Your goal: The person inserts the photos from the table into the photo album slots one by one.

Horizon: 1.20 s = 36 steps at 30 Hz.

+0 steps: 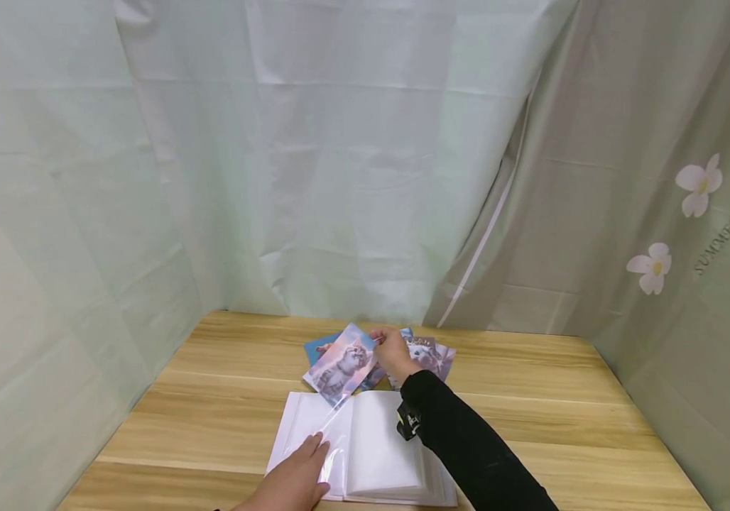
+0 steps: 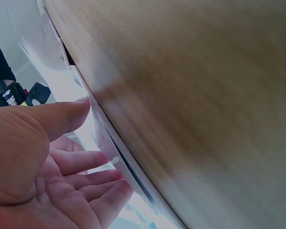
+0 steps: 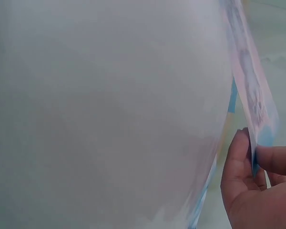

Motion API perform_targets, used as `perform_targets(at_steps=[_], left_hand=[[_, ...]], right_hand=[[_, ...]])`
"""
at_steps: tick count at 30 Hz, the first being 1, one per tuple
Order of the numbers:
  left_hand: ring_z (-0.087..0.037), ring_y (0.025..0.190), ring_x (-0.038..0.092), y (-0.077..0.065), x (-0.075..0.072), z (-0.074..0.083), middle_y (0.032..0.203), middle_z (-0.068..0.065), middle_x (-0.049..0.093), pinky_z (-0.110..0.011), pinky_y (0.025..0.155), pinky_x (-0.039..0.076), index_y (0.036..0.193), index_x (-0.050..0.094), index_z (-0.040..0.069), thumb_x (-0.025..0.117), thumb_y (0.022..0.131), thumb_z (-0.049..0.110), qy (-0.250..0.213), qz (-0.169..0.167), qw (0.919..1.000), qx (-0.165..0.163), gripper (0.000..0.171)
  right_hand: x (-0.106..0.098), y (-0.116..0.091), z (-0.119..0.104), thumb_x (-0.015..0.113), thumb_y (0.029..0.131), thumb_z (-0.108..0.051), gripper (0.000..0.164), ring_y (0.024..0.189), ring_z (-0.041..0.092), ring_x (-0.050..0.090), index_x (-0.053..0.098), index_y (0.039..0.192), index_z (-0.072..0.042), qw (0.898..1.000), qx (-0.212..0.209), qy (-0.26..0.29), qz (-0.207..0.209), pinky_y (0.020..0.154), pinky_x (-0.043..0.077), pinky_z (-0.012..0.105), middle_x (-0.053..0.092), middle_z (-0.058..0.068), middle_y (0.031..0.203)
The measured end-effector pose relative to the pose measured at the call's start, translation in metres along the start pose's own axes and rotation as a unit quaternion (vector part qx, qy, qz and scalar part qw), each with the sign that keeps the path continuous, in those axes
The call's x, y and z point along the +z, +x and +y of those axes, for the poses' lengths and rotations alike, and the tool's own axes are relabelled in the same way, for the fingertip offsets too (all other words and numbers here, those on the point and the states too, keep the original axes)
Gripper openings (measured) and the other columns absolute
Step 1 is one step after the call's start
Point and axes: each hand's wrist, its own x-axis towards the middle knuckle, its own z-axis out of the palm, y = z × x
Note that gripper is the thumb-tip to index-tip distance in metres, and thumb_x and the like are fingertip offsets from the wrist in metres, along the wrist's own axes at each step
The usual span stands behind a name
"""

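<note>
Right hand (image 1: 393, 356) pinches a picture card (image 1: 342, 365) by one corner; left hand (image 1: 295, 474), fingers extended, touches the open album (image 1: 383, 443); other cards (image 1: 438, 355) lie beyond on the desk (image 1: 211, 404).

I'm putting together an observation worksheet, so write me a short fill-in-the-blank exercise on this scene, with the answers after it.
1. The right hand pinches a picture card between its fingers and its ____.
2. In the head view, the left hand touches the open album on its ____ page.
3. The colour of the sleeve on the right arm is ____.
4. The first word printed on the curtain is ____.

Missing words: thumb; left; black; SUMMER.
</note>
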Motion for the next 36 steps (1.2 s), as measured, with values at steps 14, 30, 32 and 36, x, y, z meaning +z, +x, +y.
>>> perform_targets(at_steps=[14,30,32,36], left_hand=[[-0.048,0.125,0.052,-0.001,-0.002,0.002,0.136,-0.033,0.053,-0.055,0.100,0.046,0.127,0.057,-0.015,0.079,0.084,0.021,-0.007,0.000,1.0000,0.002,0.060],[-0.048,0.127,0.050,-0.002,-0.004,0.004,0.139,-0.032,0.051,-0.056,0.100,0.046,0.129,0.057,-0.014,0.078,0.086,0.021,-0.015,-0.003,0.9998,-0.010,0.060],[-0.048,0.127,0.051,-0.002,-0.003,0.004,0.138,-0.032,0.052,-0.055,0.100,0.046,0.128,0.057,-0.014,0.078,0.085,0.021,-0.011,-0.001,0.9999,-0.006,0.060],[-0.048,0.126,0.052,-0.002,-0.003,0.003,0.137,-0.032,0.052,-0.055,0.100,0.047,0.127,0.058,-0.015,0.078,0.085,0.021,-0.007,0.002,1.0000,-0.003,0.059]], right_hand=[[-0.010,0.012,-0.002,0.053,0.085,0.019,0.028,0.075,0.019,0.051,0.067,0.105,0.006,0.997,-0.044,-0.027,-0.049,0.054,0.044,0.025,0.054,0.008,0.085],[-0.001,0.024,-0.015,0.058,0.089,0.014,0.026,0.084,0.019,0.054,0.070,0.108,0.000,0.984,-0.067,-0.123,-0.110,0.063,0.043,0.023,0.062,0.009,0.094],[-0.001,0.025,-0.016,0.059,0.089,0.014,0.025,0.085,0.019,0.055,0.071,0.106,0.000,0.981,-0.077,-0.139,-0.110,0.067,0.045,0.024,0.063,0.009,0.094],[-0.003,0.025,-0.019,0.060,0.089,0.013,0.024,0.089,0.019,0.058,0.072,0.105,0.000,0.980,-0.092,-0.145,-0.103,0.076,0.048,0.027,0.066,0.010,0.095]])
